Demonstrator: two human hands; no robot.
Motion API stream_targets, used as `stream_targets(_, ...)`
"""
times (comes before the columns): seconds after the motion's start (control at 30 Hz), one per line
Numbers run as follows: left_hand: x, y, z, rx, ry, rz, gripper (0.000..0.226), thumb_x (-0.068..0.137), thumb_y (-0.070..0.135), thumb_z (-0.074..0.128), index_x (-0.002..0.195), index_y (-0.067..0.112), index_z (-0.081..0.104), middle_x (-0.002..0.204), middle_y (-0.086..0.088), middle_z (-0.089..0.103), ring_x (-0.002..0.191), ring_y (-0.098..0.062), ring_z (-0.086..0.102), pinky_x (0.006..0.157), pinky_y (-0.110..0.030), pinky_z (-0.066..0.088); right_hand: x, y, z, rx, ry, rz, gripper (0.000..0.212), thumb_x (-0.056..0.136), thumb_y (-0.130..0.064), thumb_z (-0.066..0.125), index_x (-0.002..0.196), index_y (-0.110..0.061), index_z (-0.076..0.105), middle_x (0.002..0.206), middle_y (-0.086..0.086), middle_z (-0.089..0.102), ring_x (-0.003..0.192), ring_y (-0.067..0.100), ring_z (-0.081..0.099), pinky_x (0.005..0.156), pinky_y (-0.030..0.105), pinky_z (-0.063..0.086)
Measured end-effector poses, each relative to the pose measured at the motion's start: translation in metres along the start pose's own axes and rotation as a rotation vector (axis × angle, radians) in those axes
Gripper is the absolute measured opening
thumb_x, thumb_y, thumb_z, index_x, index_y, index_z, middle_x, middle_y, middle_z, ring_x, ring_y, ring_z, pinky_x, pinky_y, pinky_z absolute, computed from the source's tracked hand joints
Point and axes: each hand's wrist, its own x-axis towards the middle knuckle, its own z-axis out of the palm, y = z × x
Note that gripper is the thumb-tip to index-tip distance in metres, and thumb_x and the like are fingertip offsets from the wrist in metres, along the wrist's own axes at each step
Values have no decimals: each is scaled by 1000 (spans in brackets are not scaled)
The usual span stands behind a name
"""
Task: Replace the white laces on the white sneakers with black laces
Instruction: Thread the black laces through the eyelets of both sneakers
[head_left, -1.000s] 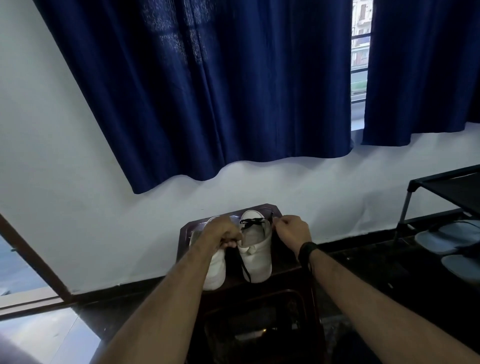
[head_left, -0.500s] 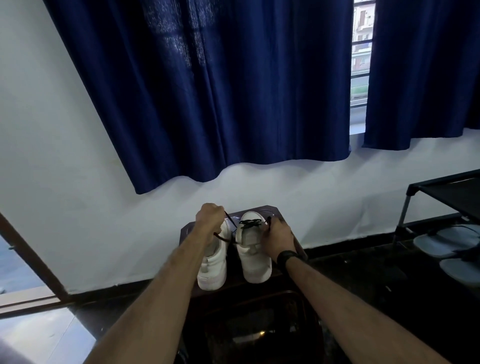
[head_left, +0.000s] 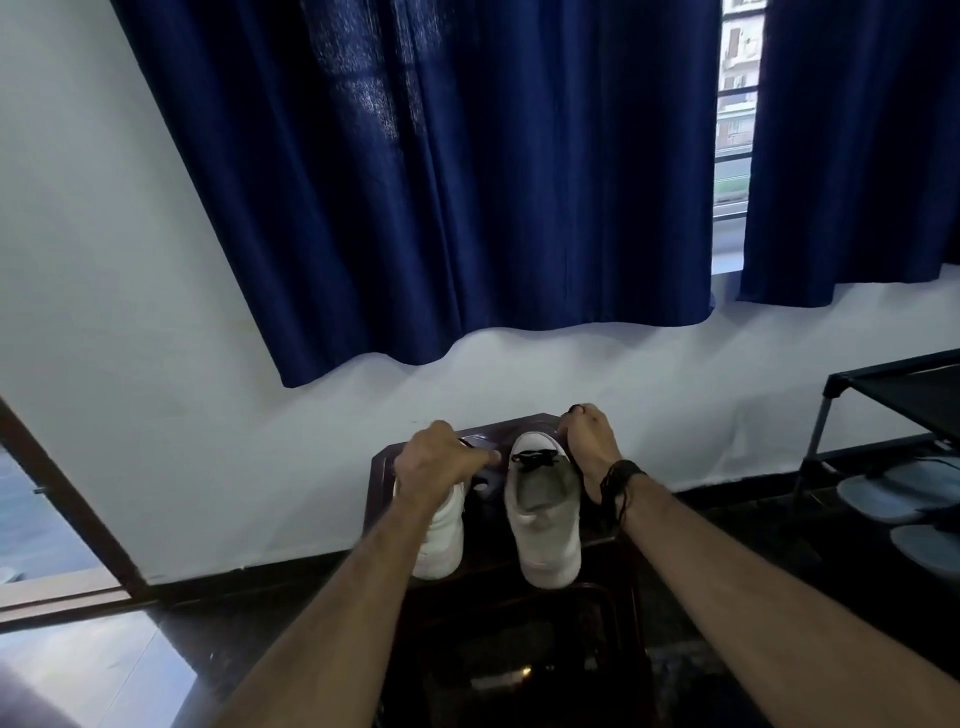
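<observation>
1. Well, from the one head view, two white sneakers stand side by side on a small dark table against the wall, toes toward the near edge: the left sneaker and the right sneaker.
2. A black lace crosses the right sneaker at its far eyelets.
3. Both hands are curled: the left hand pinches something over the left sneaker's far end, probably a lace end; the right hand grips a dark strand at the right sneaker's far right side.
4. Pulling the two ends unevenly could, I'd judge, leave one side short or drag the shoe off the table.
5. Hidden: the left sneaker's eyelets behind the hand, and any white laces; the strand between the hands is too thin to follow.
</observation>
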Motion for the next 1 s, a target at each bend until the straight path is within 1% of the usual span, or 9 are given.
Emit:
stream_targets(0.13,-8,16,20,170,58,115,75,72,66,66,120,11,47,119,-8,59,113,-30,57,90,-40,45,-2,4,7,75,-120,38,6,88,-8,43,90,-11,48,88,6,55,78,19,51,72,31,41)
stream_targets(0.23,-13,29,26,92,-1,171,48,80,50,49,106,12,62,114,-10,66,106,-32,60,88,-40,48,0,5,7,172,-129,32,6,90,-8,44,89,-13,43,79,3,51,73,18,48,73,34,40)
stream_targets(0.3,-15,32,30,58,-48,163,51,75,50,41,98,13,66,109,-11,67,101,-32,61,86,-40,49,4,7,8,263,-89,19,12,89,-6,43,84,-16,39,77,2,45,70,17,41,68,33,36)
stream_targets(0.4,-16,30,36,205,-168,154,52,66,48,52,105,16,63,113,-6,64,104,-29,61,84,-36,48,6,9,15,420,-52,6,16,86,-2,42,80,-16,38,75,2,42,64,15,34,61,30,30)
stream_targets(0.5,-11,24,45,254,-145,131,45,81,40,58,117,13,57,120,-11,60,114,-32,58,93,-38,46,6,2,26,462,-66,-4,20,83,0,44,77,-17,36,70,1,37,60,13,30,57,26,28)
stream_targets(0.67,-6,21,63,273,35,88,40,94,31,47,127,10,52,127,-11,59,118,-30,57,96,-36,42,25,1,31,-175,-264,-128,13,74,-28,54,68,-28,42,68,-7,48,66,18,42,64,35,37)
stream_targets(0.73,-6,26,67,266,55,88,35,93,28,48,123,11,55,126,-11,60,118,-30,58,94,-35,45,25,-3,26,-245,-328,-142,21,83,-21,55,70,-25,39,69,-3,47,65,17,40,60,29,35)
stream_targets(0.87,-2,32,69,213,35,59,36,90,20,48,124,9,56,129,-13,57,120,-32,56,95,-39,47,28,-14,6,288,-286,-45,35,93,4,43,70,-19,30,63,1,32,51,10,27,41,19,24)
stream_targets(1.0,7,30,69,176,56,65,35,90,22,51,122,10,55,127,-13,57,118,-32,57,96,-38,46,26,-13,2,294,-258,-65,32,96,-1,44,72,-18,31,65,0,36,54,12,27,49,24,23)
